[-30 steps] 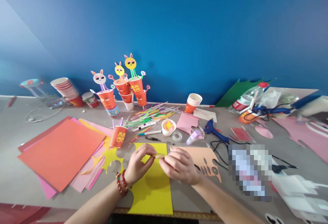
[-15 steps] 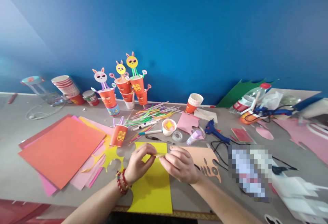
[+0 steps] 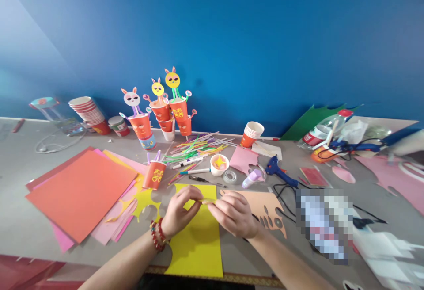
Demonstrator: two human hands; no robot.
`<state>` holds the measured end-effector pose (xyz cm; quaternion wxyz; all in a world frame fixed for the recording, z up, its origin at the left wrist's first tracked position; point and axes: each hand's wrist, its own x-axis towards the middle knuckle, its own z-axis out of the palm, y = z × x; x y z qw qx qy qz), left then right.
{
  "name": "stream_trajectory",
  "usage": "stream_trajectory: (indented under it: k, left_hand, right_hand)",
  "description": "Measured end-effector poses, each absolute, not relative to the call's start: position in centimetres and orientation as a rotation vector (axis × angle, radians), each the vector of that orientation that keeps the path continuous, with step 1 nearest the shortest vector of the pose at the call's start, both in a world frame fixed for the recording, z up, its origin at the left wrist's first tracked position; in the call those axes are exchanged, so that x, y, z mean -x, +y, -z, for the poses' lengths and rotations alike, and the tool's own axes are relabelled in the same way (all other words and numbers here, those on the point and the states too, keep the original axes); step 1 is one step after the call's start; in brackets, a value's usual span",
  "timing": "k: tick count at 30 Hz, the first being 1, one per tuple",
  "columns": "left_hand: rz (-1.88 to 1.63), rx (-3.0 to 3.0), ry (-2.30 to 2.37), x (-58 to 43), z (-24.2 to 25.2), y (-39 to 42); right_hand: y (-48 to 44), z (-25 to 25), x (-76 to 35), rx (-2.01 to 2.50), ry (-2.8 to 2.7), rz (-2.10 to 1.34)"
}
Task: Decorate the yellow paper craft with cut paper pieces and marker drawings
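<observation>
Between the fingertips of both hands is a small yellowish paper piece [image 3: 207, 201], mostly hidden by the fingers. My left hand [image 3: 180, 211], with red bead bracelets [image 3: 158, 235] at the wrist, pinches one end. The other end is pinched by my right hand [image 3: 236, 215], whose fingers are curled in. Beneath the hands lies a yellow paper sheet [image 3: 198, 250] with a cut left edge. A peach sheet [image 3: 251, 198] with cut-out holes rests beside my right hand. Left of my left hand are yellow paper scraps [image 3: 145, 199].
Rabbit-faced cup figures [image 3: 143, 124] stand at the back left. Orange sheets [image 3: 82, 192] are stacked at left. A red cup [image 3: 154, 176], scattered coloured sticks [image 3: 195, 148], a paper tub [image 3: 219, 173], tape roll [image 3: 229, 176], glue stick [image 3: 251, 178] and blue glue gun [image 3: 280, 171] lie ahead.
Both hands keep their pinch on the small yellowish piece in nearly the same place. The view has shifted slightly, so the table things sit a little further right.
</observation>
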<state>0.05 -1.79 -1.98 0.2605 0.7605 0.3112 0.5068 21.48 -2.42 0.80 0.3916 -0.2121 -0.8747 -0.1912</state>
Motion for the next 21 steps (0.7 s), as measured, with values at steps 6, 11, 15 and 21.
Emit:
stream_trajectory:
  k: [6,11,15,21]
  left_hand:
    - [-1.363,-2.056,0.847,-0.04,2.0,-1.88]
    - [-1.365,-2.057,0.848,-0.14,2.07,-1.87]
    - [-1.357,-2.05,0.856,-0.12,2.08,-1.82]
    - [-1.307,-2.023,0.868,-0.11,2.3,-1.68]
  right_hand:
    - [-2.37,-0.87,-21.33,0.581,-2.203,0.54]
    - [-2.33,-0.77,-21.26,0.573,-2.191,0.471]
    - [-2.48,-0.56,-21.37,0.564,-2.176,0.378]
    - [-2.86,-1.39,-20.84,0.837,-1.808,-0.303]
